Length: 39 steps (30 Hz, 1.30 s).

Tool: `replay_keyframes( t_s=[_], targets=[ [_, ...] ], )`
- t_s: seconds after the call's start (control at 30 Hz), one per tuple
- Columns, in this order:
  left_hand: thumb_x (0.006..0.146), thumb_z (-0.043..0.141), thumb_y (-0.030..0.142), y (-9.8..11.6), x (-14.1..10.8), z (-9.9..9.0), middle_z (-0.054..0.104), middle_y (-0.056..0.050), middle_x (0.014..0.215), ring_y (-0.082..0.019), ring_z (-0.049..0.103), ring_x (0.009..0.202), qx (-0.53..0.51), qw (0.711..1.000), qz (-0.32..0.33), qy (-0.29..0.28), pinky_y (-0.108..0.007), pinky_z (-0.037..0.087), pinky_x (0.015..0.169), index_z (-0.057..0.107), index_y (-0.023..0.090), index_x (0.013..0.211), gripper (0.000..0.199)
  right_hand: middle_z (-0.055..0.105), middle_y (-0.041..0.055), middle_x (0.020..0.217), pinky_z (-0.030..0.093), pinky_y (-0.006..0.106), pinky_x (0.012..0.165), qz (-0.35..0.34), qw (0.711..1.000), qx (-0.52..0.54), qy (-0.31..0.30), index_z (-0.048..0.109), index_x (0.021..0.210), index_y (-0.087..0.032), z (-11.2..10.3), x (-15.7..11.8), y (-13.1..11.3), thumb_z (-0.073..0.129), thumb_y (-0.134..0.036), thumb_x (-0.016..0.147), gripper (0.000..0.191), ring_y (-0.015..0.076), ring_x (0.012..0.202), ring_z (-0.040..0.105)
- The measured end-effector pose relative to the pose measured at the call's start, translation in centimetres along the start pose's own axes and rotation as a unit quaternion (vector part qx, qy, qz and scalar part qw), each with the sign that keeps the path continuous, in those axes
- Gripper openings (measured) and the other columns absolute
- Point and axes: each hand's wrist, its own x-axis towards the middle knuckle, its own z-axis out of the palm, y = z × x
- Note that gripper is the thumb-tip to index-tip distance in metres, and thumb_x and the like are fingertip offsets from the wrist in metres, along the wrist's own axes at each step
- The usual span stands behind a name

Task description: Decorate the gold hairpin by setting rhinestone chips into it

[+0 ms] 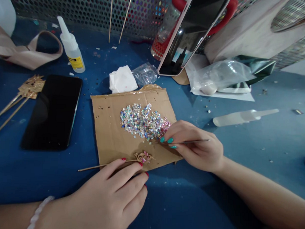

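My left hand (115,192) lies palm down with bent fingers. Its fingertips press a thin stick (90,168) against a cardboard sheet (109,129); the thumb is hidden. At the stick's right end is a small gold openwork ornament (144,157) with pink bits on it. In my right hand (198,144), a slender metal tool (202,140) is pinched between the fingers, its tip pointing left, low over the cardboard. Whether the tip holds anything is too small to tell. Just beyond it spreads a pile of shiny sequins (142,121), mostly silver-blue, pink at the right.
A black phone (53,113) and gold ornaments on sticks (31,86) lie left. Behind stand a glue bottle (72,50) and a propped phone (193,33). Crumpled paper (122,78) touches the cardboard's far side. A translucent dropper bottle (235,118) lies right.
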Motion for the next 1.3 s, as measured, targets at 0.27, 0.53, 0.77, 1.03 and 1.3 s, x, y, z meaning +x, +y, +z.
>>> replay_keyframes(
  t_s=[0.27, 0.53, 0.77, 1.03, 1.3],
  targets=[
    [0.091, 0.05, 0.019, 0.0, -0.1, -0.1, 0.06, -0.008, 0.123, -0.026, 0.049, 0.118, 0.001, 1.0, 0.0, -0.012, -0.046, 0.035, 0.102, 0.061, 0.014, 0.113, 0.025, 0.065, 0.0069, 0.077, 0.056, 0.032, 0.069, 0.009, 1.0, 0.021, 0.002, 0.058, 0.091, -0.015, 0.0, -0.2, 0.0, 0.054, -0.002, 0.081, 0.017, 0.0162, 0.076, 0.065],
    [0.092, 0.048, 0.021, -0.1, 0.2, -0.3, 0.062, -0.007, 0.12, -0.026, 0.052, 0.113, 0.008, 1.0, 0.003, -0.007, -0.044, 0.038, 0.1, 0.063, 0.015, 0.111, 0.025, 0.066, 0.0064, 0.077, 0.056, 0.034, 0.069, 0.028, 0.998, 0.051, -0.005, 0.057, 0.092, -0.017, 0.5, 0.3, -1.5, 0.051, -0.01, 0.088, 0.01, 0.0157, 0.075, 0.066],
    [0.093, 0.047, 0.024, 0.0, 0.0, -0.2, 0.06, -0.01, 0.124, -0.028, 0.051, 0.115, 0.002, 1.0, 0.005, -0.024, -0.045, 0.04, 0.099, 0.062, 0.014, 0.115, 0.029, 0.067, 0.0073, 0.076, 0.057, 0.033, 0.072, 0.031, 0.998, 0.043, -0.046, 0.056, 0.09, -0.016, 0.7, 0.8, -1.9, 0.049, -0.011, 0.09, 0.008, 0.0152, 0.075, 0.066],
    [0.094, 0.042, 0.021, 0.0, -0.2, 0.2, 0.058, -0.011, 0.126, -0.029, 0.049, 0.117, -0.009, 1.0, 0.006, -0.019, -0.046, 0.038, 0.101, 0.06, 0.012, 0.118, 0.032, 0.067, 0.0076, 0.074, 0.058, 0.034, 0.071, 0.027, 0.997, 0.042, -0.059, 0.057, 0.089, -0.015, 0.7, 0.6, -1.9, 0.05, -0.011, 0.089, 0.008, 0.0165, 0.075, 0.067],
    [0.092, 0.045, 0.023, 0.0, 0.0, 0.1, 0.059, -0.011, 0.125, -0.028, 0.05, 0.116, -0.009, 1.0, 0.004, -0.014, -0.044, 0.04, 0.099, 0.061, 0.013, 0.117, 0.03, 0.068, 0.0073, 0.075, 0.058, 0.035, 0.07, 0.034, 0.997, 0.034, -0.065, 0.058, 0.09, -0.017, 0.7, 0.6, -2.0, 0.05, -0.012, 0.089, 0.01, 0.017, 0.074, 0.068]
  ],
)
